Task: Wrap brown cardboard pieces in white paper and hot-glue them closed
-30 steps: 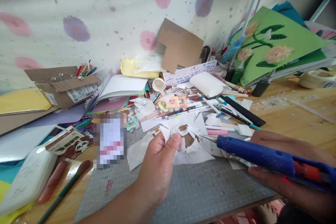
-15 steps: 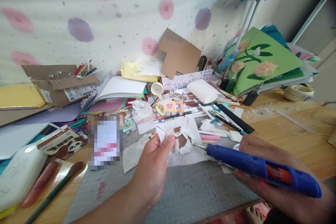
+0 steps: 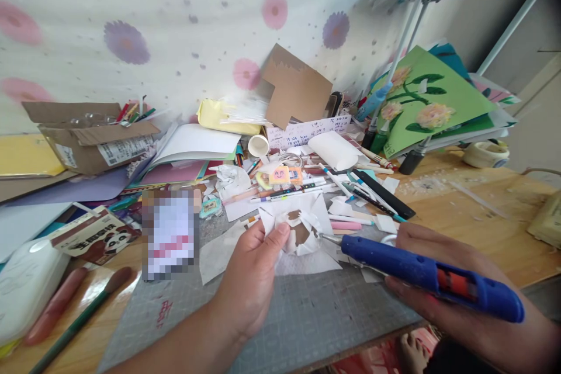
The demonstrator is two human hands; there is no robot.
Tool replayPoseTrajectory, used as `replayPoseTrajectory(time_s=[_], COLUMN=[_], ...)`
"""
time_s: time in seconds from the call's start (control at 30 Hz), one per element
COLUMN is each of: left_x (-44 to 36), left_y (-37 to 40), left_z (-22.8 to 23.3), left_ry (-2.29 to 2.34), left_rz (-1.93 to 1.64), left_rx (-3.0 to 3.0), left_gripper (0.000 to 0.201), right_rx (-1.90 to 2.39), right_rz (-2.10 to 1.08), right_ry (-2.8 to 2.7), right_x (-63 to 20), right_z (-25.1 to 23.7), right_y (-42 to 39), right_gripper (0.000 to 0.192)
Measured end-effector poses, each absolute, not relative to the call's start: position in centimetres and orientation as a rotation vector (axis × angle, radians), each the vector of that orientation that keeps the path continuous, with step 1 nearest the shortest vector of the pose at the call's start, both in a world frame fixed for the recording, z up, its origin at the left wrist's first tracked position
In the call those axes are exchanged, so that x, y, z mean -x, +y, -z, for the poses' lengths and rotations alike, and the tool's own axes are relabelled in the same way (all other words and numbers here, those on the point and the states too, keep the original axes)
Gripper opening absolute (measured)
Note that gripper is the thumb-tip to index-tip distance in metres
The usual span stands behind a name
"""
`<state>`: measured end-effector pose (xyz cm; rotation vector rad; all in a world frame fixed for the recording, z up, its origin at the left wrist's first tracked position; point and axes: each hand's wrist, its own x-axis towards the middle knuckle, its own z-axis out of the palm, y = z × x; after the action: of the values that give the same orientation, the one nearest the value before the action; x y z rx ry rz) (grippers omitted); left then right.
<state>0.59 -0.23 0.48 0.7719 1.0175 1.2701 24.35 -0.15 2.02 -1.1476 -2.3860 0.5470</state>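
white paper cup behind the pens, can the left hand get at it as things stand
Probably not right away: the left hand is pinching the paper flower, and pens and scraps lie between it and the white paper cup.

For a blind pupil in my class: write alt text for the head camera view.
A left hand holds a white and brown paper flower over a grey cutting mat, while the right hand aims a blue glue gun at it. Pens and paper scraps clutter the desk behind.

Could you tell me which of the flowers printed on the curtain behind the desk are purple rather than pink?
Two are purple: the large one at upper left and the smaller one near the metal pole. The others are pink.
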Motion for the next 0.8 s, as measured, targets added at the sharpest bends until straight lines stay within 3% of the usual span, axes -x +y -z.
replayPoseTrajectory(time_s=[0.17,0.8], left_x=[-0.49,0.04], left_y=[-0.38,-0.27], left_z=[-0.44,-0.48], left_ry=[1.033,1.24], left_rz=[-1.25,-1.194], left_rx=[-0.829,-1.191], left_gripper=[0.034,0.033], right_rx=[1.128,1.151], right_rz=[-0.439,-0.57], right_ry=[-2.234,-2.366], right_x=[-24.47,-24.44], right_z=[-1.82,-2.39], right_y=[-0.19,-0.12], right_gripper=[0.012,0.012])
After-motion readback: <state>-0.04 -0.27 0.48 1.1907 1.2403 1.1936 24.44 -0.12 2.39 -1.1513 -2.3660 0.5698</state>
